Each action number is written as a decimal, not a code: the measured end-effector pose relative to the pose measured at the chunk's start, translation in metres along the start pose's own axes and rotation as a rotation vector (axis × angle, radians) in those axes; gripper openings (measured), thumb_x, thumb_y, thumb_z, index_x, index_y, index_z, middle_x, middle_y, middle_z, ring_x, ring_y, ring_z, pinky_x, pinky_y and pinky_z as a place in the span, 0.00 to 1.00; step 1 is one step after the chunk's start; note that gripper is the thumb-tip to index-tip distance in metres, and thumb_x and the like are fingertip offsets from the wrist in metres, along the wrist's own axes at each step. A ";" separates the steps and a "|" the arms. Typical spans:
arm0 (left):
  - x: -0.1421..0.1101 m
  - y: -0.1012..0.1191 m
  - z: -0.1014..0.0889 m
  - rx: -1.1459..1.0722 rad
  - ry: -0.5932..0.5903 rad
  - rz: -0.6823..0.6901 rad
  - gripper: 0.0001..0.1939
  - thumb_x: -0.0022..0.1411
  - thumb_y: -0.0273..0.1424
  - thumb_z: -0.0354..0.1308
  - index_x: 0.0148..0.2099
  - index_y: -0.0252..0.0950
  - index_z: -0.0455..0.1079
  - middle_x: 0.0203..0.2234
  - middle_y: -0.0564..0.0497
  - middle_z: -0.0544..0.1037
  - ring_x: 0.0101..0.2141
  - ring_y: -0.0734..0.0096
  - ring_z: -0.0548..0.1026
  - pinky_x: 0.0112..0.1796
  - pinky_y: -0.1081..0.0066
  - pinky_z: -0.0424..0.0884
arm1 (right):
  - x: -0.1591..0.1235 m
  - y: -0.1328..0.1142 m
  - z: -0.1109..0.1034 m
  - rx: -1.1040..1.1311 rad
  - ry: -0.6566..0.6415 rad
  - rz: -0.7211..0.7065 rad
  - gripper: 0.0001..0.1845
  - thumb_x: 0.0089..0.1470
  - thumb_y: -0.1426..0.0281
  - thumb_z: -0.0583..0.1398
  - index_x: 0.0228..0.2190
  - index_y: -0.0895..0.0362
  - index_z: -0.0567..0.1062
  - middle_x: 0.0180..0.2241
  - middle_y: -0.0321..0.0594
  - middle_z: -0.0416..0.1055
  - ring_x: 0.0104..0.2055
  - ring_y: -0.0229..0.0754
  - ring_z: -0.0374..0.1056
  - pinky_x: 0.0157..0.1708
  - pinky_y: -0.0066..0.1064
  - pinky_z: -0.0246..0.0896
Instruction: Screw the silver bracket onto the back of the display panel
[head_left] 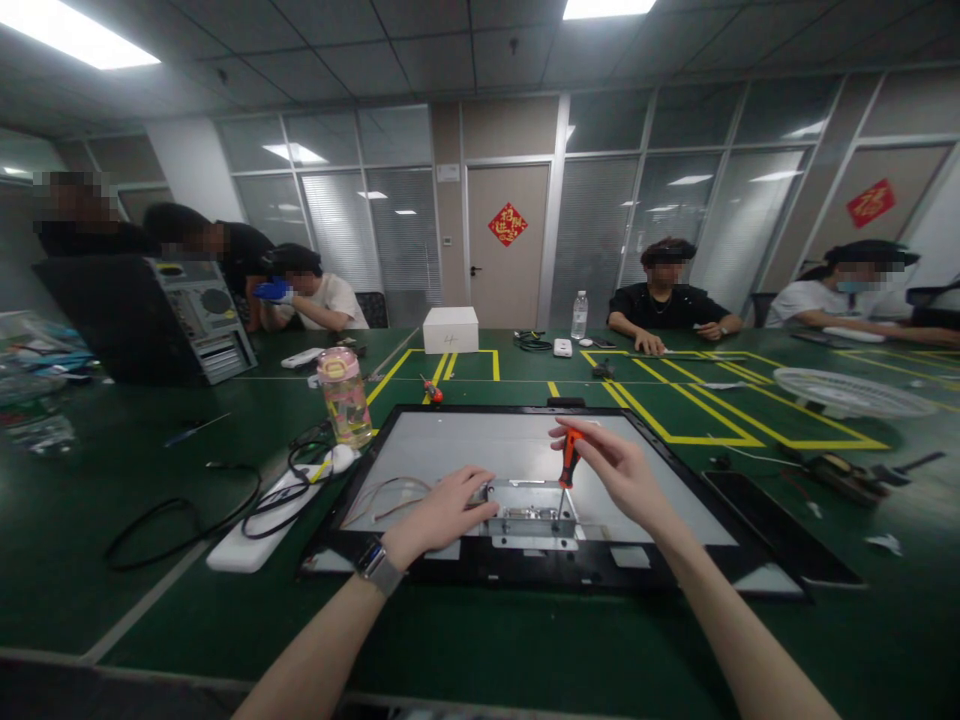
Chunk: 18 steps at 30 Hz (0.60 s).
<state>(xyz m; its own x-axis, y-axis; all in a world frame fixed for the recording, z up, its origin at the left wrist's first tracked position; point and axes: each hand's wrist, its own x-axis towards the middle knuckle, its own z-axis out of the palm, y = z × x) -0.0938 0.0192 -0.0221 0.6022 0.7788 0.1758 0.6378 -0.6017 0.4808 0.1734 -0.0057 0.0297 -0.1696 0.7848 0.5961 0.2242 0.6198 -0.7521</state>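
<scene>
In my right hand [616, 468], the fingers close around the handle of an orange and black screwdriver [571, 460]. Its shaft points down at the right end of a silver metal bracket [529, 498]; the exact contact of the tip is too small to tell. My left hand [446, 508] grips the bracket's left end between thumb and fingers. Beneath the bracket lies a flat display panel [465, 432] with a black frame and pale grey face. Thin wires [397, 486] run over the panel just left of the bracket.
A white power strip [259, 515] with black cables and a pink-lidded bottle [343, 395] stand left. A dark phone-like slab [780, 525] lies right. Behind the panel are a small red tool [433, 391] and a white box [451, 330]. Several people sit or stand around the table.
</scene>
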 end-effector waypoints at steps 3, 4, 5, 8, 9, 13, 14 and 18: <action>0.000 0.001 -0.001 0.001 -0.008 -0.003 0.24 0.66 0.44 0.48 0.60 0.41 0.60 0.55 0.46 0.66 0.53 0.61 0.66 0.54 0.65 0.60 | -0.001 0.000 0.001 0.009 -0.057 -0.025 0.17 0.60 0.62 0.54 0.50 0.50 0.72 0.46 0.44 0.74 0.46 0.48 0.71 0.49 0.44 0.63; 0.000 0.001 0.000 0.001 -0.009 -0.004 0.24 0.66 0.44 0.48 0.60 0.41 0.60 0.55 0.46 0.66 0.53 0.61 0.66 0.54 0.65 0.60 | -0.001 0.000 0.001 -0.026 -0.049 -0.046 0.17 0.59 0.62 0.55 0.48 0.50 0.73 0.45 0.44 0.73 0.47 0.48 0.70 0.50 0.43 0.62; 0.000 0.001 0.000 0.002 -0.009 -0.005 0.24 0.66 0.44 0.48 0.60 0.41 0.60 0.55 0.46 0.66 0.53 0.61 0.66 0.54 0.65 0.60 | 0.000 0.001 0.002 -0.072 -0.029 -0.069 0.16 0.57 0.62 0.57 0.47 0.50 0.75 0.44 0.44 0.73 0.47 0.48 0.69 0.49 0.43 0.62; 0.000 0.001 0.000 0.002 -0.003 -0.006 0.24 0.66 0.44 0.48 0.60 0.40 0.60 0.55 0.46 0.66 0.52 0.61 0.66 0.54 0.65 0.61 | 0.000 0.004 0.003 -0.180 0.048 -0.119 0.14 0.52 0.63 0.62 0.42 0.51 0.77 0.38 0.42 0.72 0.43 0.47 0.69 0.46 0.41 0.63; 0.000 0.001 0.001 0.000 -0.001 -0.007 0.24 0.66 0.44 0.48 0.59 0.40 0.61 0.55 0.46 0.66 0.52 0.61 0.66 0.54 0.65 0.61 | 0.000 0.004 0.003 -0.193 0.063 -0.121 0.14 0.53 0.63 0.62 0.42 0.51 0.77 0.36 0.42 0.72 0.41 0.46 0.69 0.45 0.41 0.63; 0.000 0.002 -0.001 -0.005 -0.003 -0.011 0.24 0.66 0.45 0.48 0.60 0.41 0.61 0.55 0.46 0.66 0.53 0.60 0.66 0.54 0.64 0.61 | -0.001 0.003 0.004 -0.106 0.049 -0.055 0.18 0.58 0.63 0.57 0.49 0.51 0.71 0.38 0.42 0.73 0.40 0.46 0.71 0.44 0.42 0.65; 0.000 0.003 -0.001 -0.003 -0.005 -0.012 0.24 0.66 0.45 0.48 0.60 0.41 0.60 0.55 0.46 0.65 0.53 0.60 0.66 0.53 0.64 0.61 | -0.002 0.002 0.004 -0.060 0.029 -0.042 0.18 0.59 0.63 0.55 0.50 0.51 0.70 0.40 0.43 0.73 0.40 0.46 0.72 0.44 0.42 0.66; 0.000 0.004 -0.002 -0.001 -0.012 -0.015 0.24 0.66 0.45 0.47 0.60 0.41 0.60 0.55 0.46 0.65 0.53 0.60 0.66 0.53 0.64 0.61 | -0.001 0.001 0.004 -0.104 0.018 -0.097 0.15 0.60 0.64 0.54 0.46 0.52 0.73 0.40 0.43 0.73 0.43 0.48 0.70 0.46 0.42 0.64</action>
<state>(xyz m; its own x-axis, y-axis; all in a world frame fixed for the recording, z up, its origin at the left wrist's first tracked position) -0.0924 0.0167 -0.0181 0.5982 0.7857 0.1577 0.6467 -0.5895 0.4840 0.1698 -0.0059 0.0273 -0.1779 0.7201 0.6707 0.3056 0.6883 -0.6579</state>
